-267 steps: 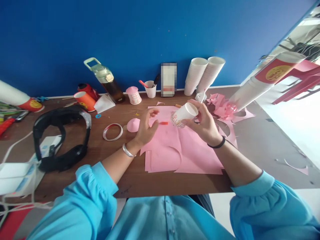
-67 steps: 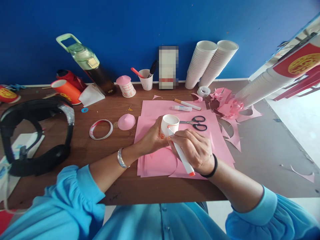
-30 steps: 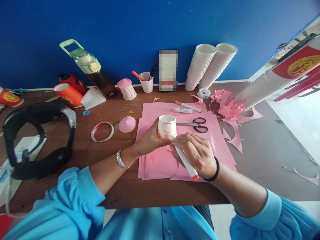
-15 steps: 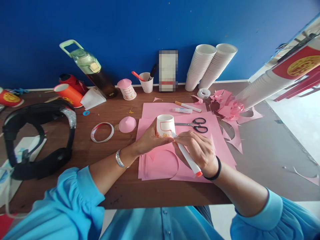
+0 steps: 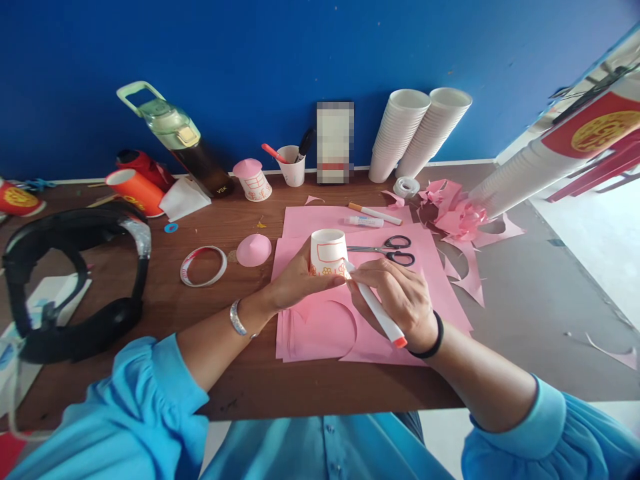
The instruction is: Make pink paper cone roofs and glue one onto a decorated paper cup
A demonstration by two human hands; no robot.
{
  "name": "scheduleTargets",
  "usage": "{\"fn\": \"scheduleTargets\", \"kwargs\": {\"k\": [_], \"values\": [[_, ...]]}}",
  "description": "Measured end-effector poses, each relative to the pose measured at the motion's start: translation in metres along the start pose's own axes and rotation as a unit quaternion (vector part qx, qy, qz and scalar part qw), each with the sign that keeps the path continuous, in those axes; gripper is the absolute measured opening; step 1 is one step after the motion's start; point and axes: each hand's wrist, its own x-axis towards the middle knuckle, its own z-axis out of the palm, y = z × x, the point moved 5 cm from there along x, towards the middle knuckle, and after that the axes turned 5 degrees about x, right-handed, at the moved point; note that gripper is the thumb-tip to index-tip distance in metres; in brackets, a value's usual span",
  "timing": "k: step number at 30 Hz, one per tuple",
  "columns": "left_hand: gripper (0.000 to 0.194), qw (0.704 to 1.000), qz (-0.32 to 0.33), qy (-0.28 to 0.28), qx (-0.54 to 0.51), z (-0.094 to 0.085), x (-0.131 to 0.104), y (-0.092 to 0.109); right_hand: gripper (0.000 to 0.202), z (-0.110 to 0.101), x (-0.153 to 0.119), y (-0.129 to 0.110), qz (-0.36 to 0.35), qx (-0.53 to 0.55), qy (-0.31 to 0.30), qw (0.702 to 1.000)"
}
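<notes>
My left hand (image 5: 300, 279) is closed round a small white paper cup (image 5: 329, 250), keeping it above the pink paper (image 5: 320, 333). Red and yellow flowers run along the cup's lower part, and a red outlined rectangle sits above them. Pinched in my right hand (image 5: 397, 293) is a white marker (image 5: 377, 310) with an orange-red end; its tip meets the cup's side near the rectangle's lower right corner. Just beyond the hands lie black-handled scissors (image 5: 393, 251). To the left rests a pink paper cone (image 5: 254, 250).
A roll of tape (image 5: 203, 267) and a black headband-like device (image 5: 75, 283) lie left. Along the wall stand a bottle (image 5: 187, 147), a finished-looking cup with pink roof (image 5: 253, 180), a pen cup (image 5: 293, 170) and stacked cups (image 5: 400, 137). Pink scraps (image 5: 457, 213) lie right.
The red outline now runs along the rectangle's lower right, more closed than before. Both hands keep their hold, and the marker tip stays at the cup's side.
</notes>
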Motion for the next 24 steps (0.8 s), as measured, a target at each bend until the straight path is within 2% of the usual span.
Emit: {"fn": "scheduleTargets", "kwargs": {"k": [19,24], "values": [[0.055,0.999,0.01,-0.006,-0.044,0.002,0.001,0.001,0.019,-0.004,0.002,0.001,0.001,0.008,0.018,1.0],[0.062,1.0,-0.006,-0.001,-0.015,0.001,-0.001,0.001,0.021,-0.018,0.005,0.004,0.041,0.027,0.089,0.995]]}}
